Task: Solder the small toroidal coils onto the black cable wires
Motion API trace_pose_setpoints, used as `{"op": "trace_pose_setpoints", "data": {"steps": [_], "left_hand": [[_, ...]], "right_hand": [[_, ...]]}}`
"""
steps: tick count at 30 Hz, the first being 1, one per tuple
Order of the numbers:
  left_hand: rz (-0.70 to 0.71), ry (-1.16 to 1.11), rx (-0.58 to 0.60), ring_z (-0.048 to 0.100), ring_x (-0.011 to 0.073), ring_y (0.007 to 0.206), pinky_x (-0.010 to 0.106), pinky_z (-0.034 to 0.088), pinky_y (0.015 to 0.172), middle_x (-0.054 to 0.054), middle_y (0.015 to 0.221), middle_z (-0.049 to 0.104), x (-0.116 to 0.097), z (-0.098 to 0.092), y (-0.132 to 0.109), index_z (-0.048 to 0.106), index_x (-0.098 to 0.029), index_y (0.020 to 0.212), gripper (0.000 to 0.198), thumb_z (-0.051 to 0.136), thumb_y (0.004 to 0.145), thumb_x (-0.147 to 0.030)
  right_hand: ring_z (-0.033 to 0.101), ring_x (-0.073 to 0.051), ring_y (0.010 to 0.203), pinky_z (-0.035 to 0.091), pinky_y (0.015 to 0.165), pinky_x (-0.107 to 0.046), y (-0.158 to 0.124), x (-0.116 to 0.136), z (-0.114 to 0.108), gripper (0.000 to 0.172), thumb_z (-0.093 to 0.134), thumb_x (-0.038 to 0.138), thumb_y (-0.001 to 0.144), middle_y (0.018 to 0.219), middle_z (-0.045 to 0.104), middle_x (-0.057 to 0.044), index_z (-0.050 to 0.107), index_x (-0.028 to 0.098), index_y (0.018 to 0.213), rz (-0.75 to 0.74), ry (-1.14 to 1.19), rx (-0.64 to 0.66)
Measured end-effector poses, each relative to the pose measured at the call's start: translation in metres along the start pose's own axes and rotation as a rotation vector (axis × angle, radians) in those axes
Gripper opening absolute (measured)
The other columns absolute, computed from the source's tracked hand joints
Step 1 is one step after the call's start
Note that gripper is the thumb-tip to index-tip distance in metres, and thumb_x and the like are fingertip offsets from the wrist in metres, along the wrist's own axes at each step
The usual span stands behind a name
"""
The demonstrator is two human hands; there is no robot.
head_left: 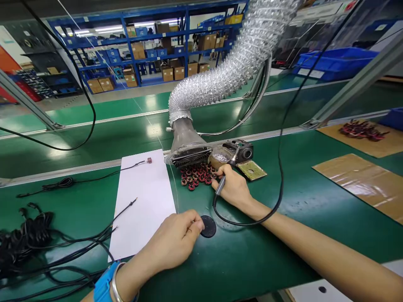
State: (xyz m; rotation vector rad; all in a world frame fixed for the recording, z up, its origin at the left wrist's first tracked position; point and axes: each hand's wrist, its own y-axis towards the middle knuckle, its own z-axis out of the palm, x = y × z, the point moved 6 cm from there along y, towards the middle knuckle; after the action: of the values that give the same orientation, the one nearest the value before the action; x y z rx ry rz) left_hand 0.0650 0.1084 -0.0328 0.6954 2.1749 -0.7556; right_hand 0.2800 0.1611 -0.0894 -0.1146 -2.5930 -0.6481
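While right hand grips soldering iron and left hand pinches, contents unclear, a snagged cord could jolt the iron.

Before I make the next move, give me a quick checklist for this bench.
1. Soldering iron held by its handle in the right hand: ok.
2. Cord clear of the right forearm: not ok, crosses in front of it.
3. Left hand holding anything: cannot tell; fingertips pinched at the edge of the black disc.
4. Duct nozzle by the ring pile: ok.
5. Iron's tip touching anything: cannot tell.
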Motion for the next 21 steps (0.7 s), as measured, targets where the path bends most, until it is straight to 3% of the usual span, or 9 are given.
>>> {"op": "trace_pose_setpoints", "data": {"steps": [7, 21], "left_hand": [[-0.062, 0.019, -0.030, 0.046, 0.0138, 0.063, 0.025, 0.029, 0.057, -0.003, 0.066, 0.051, 0.016, 0.004, 0.005, 0.055, -0.021, 0.085, 0.029, 0.036, 0.098, -0.038], [-0.089, 0.063, -0.065, 0.048, 0.0150, 0.064, 0.025, 0.032, 0.058, -0.002, 0.070, 0.056, 0.022, 0.003, 0.003, 0.056, -0.021, 0.085, 0.027, 0.035, 0.098, -0.033]], "right_hand": [[0.059, -0.024, 0.073, 0.042, 0.065, -0.031, 0.001, 0.002, 0.002, 0.024, 0.060, 0.033, 0.078, 0.079, 0.060, -0.005, 0.046, 0.021, 0.093, 0.005, 0.002, -0.014], [0.060, -0.020, 0.069, 0.048, 0.064, -0.031, -0.023, 0.028, -0.011, 0.020, 0.058, 0.021, 0.076, 0.078, 0.059, -0.002, 0.047, 0.022, 0.093, -0.180, 0.172, 0.025]]}}
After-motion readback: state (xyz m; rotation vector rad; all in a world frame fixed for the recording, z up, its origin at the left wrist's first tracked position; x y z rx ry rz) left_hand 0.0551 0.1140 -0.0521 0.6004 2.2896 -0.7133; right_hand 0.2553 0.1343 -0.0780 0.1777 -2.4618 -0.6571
